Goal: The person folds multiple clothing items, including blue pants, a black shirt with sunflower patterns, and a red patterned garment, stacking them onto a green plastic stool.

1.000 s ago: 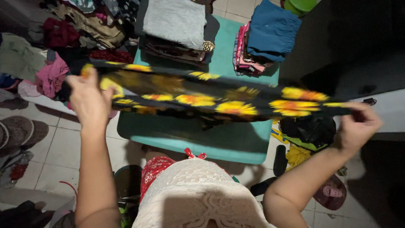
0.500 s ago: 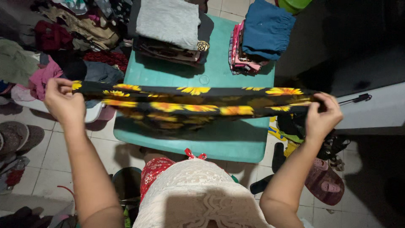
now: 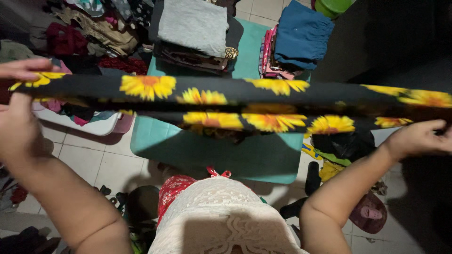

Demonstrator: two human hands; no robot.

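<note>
One black sunflower-print cloth [image 3: 226,101], stretched flat above teal plastic table [image 3: 207,155]. Left hand [image 3: 16,117], right hand [image 3: 416,138]: each pinching one end. Two folded clothes stacks [image 3: 195,35] behind.

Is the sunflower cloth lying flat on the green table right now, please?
No, the sunflower cloth is stretched in the air between the left hand and right hand, above the green table.
</note>
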